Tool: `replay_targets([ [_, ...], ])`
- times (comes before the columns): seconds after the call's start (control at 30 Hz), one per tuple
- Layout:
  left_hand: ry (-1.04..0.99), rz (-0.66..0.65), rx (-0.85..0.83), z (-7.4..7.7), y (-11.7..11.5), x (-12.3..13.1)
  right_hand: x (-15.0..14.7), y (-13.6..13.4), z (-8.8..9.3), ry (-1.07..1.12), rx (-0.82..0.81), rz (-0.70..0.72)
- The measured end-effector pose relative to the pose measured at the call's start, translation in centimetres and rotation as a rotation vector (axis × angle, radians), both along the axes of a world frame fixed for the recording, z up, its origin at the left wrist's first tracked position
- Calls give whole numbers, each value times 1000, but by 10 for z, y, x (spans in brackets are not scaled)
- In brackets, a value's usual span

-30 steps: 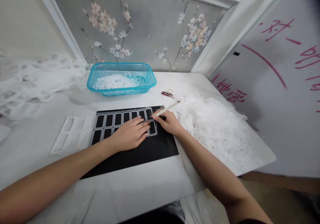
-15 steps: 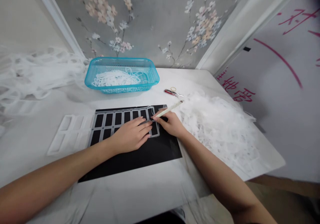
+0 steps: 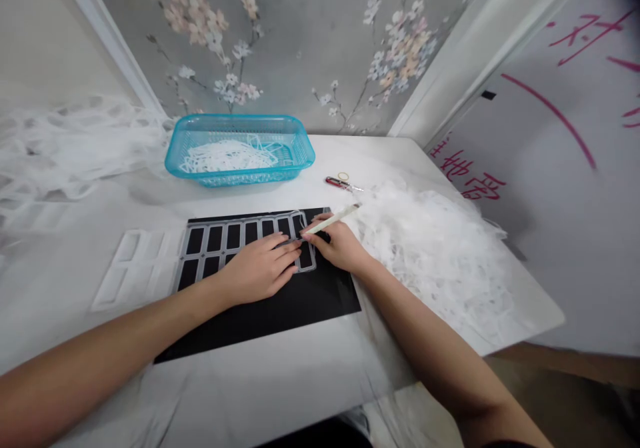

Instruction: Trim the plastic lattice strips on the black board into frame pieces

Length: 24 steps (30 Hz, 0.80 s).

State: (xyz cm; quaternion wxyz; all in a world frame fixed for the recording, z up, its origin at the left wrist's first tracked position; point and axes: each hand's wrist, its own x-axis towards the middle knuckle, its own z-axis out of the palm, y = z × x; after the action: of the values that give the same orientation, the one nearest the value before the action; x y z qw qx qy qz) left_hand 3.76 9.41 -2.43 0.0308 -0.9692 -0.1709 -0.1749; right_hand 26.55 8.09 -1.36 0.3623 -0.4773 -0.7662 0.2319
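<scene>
My left hand (image 3: 263, 268) lies flat with fingers stretched over a translucent white sheet of rectangular frames (image 3: 211, 255). This sheet rests on a black mat (image 3: 300, 308), and part of it is hidden under the hand. In my right hand (image 3: 340, 243) is a slim pale-handled pen-like tool (image 3: 333, 219), held in a pinch. Its handle slants up to the right, while its thin grey end points toward my left fingertips. Whether that end is a blade cannot be made out. A thin loose strip (image 3: 302, 220) curls up beside the right fingers.
Behind the mat stands a blue basket (image 3: 240, 176) holding thin white strips (image 3: 227, 156). A red-handled tool (image 3: 340, 183) and a small ring (image 3: 343, 176) lie right of it. Heaps of white frame sheets flank the mat, one right (image 3: 430, 255), one left (image 3: 75, 141).
The whole view has shifted slightly. Both hands keep nearly the same place on the sheet, and the right hand still holds the pen-like tool.
</scene>
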Motion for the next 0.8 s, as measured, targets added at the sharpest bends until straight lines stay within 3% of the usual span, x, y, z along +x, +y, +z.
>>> replay_targets([
  [0.43, -28, 8, -48, 2, -1, 0, 1, 0, 0, -34, 25, 1],
  [0.6, -35, 4, -43, 1, 0, 0, 8, 3, 0, -113, 41, -67],
  [0.8, -29, 19, -30, -2, 1, -2, 8, 2, -3, -48, -4, -87],
])
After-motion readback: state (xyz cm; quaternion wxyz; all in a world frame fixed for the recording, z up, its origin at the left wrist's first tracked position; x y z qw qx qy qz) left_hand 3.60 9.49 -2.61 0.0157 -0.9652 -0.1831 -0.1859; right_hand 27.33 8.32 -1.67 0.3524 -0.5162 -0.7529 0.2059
